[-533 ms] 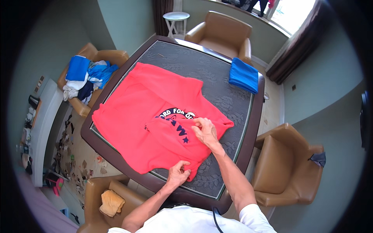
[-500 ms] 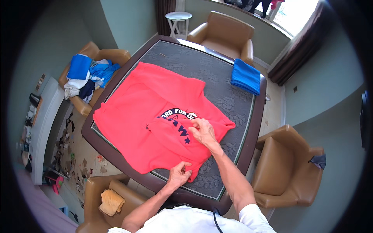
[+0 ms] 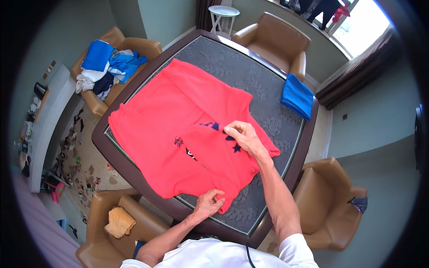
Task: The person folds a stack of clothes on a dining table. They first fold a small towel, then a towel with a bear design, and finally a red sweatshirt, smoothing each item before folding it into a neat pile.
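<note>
A coral-red sweatshirt (image 3: 156, 120) lies spread over the dark patterned table, with a dark blue print and stars partly covered by a fold of its cloth. My right hand (image 3: 246, 139) is closed in a pinch on the sweatshirt, beside the print. Lower down, at the near edge of the garment, the thumb and fingers of my left hand (image 3: 208, 204) pinch the sweatshirt close to a narrow end that looks like a sleeve. Loose creases run between the two hands.
A folded blue cloth (image 3: 297, 96) lies at the table's far right corner. Tan armchairs surround the table (image 3: 101, 138); the left one holds a clothes pile (image 3: 105, 67), the near-left one an orange cloth (image 3: 119, 222). A white side table (image 3: 223, 12) stands behind.
My right hand has drawn the pinched cloth across the print, covering most of its lettering. My left hand keeps its hold at the near edge. The whole view has shifted slightly.
</note>
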`<state>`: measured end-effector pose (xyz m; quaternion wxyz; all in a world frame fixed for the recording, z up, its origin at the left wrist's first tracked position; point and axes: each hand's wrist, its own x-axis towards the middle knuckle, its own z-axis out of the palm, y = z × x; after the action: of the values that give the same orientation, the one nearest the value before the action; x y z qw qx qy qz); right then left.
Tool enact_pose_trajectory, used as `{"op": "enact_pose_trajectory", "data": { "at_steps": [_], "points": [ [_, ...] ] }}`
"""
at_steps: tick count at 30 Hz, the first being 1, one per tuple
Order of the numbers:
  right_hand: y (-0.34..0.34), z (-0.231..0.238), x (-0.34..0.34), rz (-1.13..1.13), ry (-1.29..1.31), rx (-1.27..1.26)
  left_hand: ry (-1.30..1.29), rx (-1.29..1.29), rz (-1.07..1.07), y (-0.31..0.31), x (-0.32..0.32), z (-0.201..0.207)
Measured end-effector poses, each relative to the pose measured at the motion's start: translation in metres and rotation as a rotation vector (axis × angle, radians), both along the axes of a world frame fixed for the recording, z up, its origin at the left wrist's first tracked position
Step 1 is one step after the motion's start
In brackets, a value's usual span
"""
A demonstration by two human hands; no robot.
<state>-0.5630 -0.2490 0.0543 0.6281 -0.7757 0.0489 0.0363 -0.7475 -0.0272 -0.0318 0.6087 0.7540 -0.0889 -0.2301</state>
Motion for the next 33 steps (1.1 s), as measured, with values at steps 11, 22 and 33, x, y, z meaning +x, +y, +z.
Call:
{"op": "enact_pose_trajectory", "data": {
  "at_steps": [11,22,33],
  "points": [
    [-0.009,-0.067,-0.021,0.108,-0.193,-0.742,0.023,-0.188,0.648,0.009,0.121,-0.011],
    [0.028,-0.081,-0.033,0.132,-0.292,-0.782,0.084,-0.274,0.648,0.019,0.14,-0.033],
    [0.03,-0.08,-0.03,-0.075,-0.444,-0.517,0.079,-0.327,0.751,0.02,0.139,-0.027]
  ]
}}
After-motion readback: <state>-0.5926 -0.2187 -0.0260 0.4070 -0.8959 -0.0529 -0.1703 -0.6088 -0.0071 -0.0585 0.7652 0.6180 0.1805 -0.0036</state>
